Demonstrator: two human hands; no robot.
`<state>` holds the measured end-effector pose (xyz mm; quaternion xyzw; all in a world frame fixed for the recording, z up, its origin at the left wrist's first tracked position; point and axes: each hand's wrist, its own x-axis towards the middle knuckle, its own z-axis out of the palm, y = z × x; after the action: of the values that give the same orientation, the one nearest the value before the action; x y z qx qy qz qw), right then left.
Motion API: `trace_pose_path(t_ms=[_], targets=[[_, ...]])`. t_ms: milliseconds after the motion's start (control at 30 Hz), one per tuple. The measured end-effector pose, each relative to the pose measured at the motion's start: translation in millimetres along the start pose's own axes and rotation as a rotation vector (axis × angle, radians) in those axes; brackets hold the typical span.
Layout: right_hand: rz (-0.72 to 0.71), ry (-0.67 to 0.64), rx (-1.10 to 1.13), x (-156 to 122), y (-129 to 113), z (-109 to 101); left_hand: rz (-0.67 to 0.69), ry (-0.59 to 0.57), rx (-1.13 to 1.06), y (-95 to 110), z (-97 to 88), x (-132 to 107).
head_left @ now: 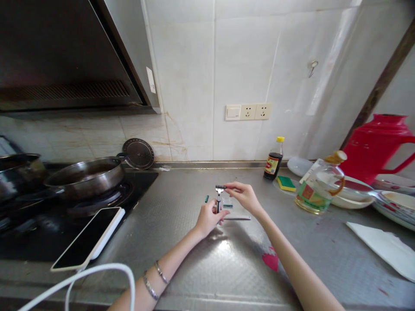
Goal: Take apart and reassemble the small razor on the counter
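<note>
My left hand (pixel 208 218) is closed round the handle of a razor (pixel 218 199), holding it upright over the steel counter (pixel 227 259). My right hand (pixel 244 195) pinches the razor's dark head at the top with thumb and forefinger. Under the hands lies a small clear blade pack (pixel 227 204) and a thin white strip (pixel 238 217). A small green piece (pixel 206 198) lies on the counter just left of the razor.
A phone (pixel 89 237) rests on the stove edge at left, with a white cable (pixel 97 276) in front. A pan (pixel 86 175) sits on the burner. To the right stand a soy sauce bottle (pixel 274 160), sponge (pixel 285 183), oil bottle (pixel 319 185), red thermos (pixel 378 144), dishes and white paper (pixel 382 248).
</note>
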<state>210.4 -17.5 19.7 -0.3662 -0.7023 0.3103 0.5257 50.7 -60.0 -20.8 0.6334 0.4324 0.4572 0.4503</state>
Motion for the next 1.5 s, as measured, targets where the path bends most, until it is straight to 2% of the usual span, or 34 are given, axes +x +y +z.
trace_pose_path(t_ms=[633,1133,1500], targets=[[-0.030,-0.036,-0.026,-3.1,-5.5,4.1,-0.003,-0.013,-0.004,0.1,4.1,-0.7],[0.016,-0.034,0.030,-3.6,-6.7,5.2,-0.015,0.003,0.012,1.6,4.1,-1.0],[-0.010,-0.050,0.003,-2.5,-5.9,2.3,0.013,0.000,0.033,-4.1,3.1,0.2]])
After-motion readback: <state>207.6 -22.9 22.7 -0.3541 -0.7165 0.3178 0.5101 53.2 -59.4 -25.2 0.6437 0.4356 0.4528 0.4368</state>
